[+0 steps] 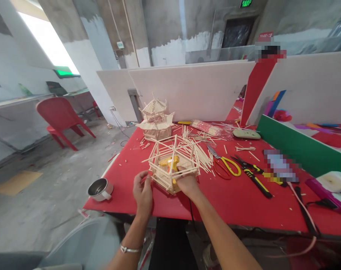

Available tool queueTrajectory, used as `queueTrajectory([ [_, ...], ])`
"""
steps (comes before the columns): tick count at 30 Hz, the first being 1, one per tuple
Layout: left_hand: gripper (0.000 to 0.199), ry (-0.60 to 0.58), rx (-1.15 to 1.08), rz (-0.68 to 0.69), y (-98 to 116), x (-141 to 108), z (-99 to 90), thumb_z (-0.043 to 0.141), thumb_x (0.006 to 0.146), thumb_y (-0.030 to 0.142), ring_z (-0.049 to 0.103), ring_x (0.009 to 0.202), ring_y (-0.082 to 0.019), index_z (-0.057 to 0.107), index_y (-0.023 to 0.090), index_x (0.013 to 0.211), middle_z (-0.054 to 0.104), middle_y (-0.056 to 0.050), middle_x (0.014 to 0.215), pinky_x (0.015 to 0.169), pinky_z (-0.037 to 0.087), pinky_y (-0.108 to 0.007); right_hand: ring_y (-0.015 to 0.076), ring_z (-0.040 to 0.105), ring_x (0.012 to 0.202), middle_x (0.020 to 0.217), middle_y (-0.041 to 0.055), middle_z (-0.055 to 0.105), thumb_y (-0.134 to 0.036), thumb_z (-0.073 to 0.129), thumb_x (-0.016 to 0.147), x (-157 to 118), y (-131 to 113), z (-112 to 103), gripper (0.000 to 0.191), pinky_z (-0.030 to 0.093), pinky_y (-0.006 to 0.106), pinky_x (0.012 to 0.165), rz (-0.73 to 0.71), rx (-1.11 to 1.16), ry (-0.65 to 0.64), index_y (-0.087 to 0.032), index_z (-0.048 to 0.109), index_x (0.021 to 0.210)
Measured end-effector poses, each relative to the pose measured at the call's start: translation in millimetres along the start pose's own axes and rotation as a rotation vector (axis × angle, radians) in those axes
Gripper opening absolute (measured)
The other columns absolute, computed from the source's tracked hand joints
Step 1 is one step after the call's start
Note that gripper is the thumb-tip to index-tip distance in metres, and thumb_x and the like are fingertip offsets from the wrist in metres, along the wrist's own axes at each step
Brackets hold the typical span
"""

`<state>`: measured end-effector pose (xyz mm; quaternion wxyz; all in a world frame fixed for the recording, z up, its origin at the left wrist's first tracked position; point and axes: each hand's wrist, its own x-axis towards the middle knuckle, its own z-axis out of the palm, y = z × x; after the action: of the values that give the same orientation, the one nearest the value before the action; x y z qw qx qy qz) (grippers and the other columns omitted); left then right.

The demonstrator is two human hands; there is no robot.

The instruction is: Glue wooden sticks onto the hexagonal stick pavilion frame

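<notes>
A many-sided open frame of thin wooden sticks (pixel 159 178) stands near the table's front edge. At its left side is my left hand (pixel 144 193), with fingers curled against the corner sticks. My right hand (pixel 187 183) reaches in among the frame's sticks, closed on a yellow glue gun (pixel 172 162); part of the grip and the fingers are hidden by the sticks. Behind the frame is a tiered stick pagoda (pixel 156 122). Loose wooden sticks (pixel 200 155) lie scattered to the right of the frame.
A metal mug (pixel 100 188) stands at the left edge of the red table (pixel 215 204). Scissors (pixel 224 165), pliers (pixel 256 182) and a blurred-out phone (pixel 281 167) lie to the right. Farther back are bagged sticks (pixel 207 127). A green board (pixel 300 150) borders the right side.
</notes>
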<state>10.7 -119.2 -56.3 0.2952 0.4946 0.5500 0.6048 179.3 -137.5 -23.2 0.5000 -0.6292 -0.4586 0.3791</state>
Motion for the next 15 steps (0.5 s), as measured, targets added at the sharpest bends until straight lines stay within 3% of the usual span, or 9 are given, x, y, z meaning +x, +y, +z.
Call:
queueTrajectory([
  [5,0.023,0.072,0.03,0.072,1,1,-2.3,0.066,0.083,0.041,0.062,0.086,-0.017,0.067,0.018,0.086,0.067,-0.003,0.087,0.083,0.049,-0.029,0.0174,0.052,0.057,0.058,0.0001,0.06,-0.038,0.064,0.075,13,-2,13,0.015,0.036,0.029,0.055,-0.015,0.005,0.014,-0.024,0.063,0.07],
  [9,0.023,0.081,-0.066,0.065,2,1,0.0,0.069,0.081,0.04,0.063,0.084,-0.017,0.064,0.017,0.08,0.068,-0.003,0.087,0.08,0.05,-0.029,0.0181,0.054,0.06,0.059,-0.0004,0.062,-0.035,0.065,0.073,11,1,10,0.012,0.039,0.029,0.059,-0.003,0.011,-0.017,-0.024,0.063,0.07],
  [15,0.025,0.124,-0.192,0.009,-5,3,1.7,0.071,0.078,0.036,0.06,0.07,-0.012,0.061,0.018,0.092,0.062,0.0,0.08,0.064,0.049,-0.023,0.023,0.066,0.087,0.081,0.0034,0.073,-0.033,0.06,0.076,-6,10,-9,0.014,0.046,0.03,0.077,0.029,0.04,-0.111,-0.024,0.07,0.078],
])
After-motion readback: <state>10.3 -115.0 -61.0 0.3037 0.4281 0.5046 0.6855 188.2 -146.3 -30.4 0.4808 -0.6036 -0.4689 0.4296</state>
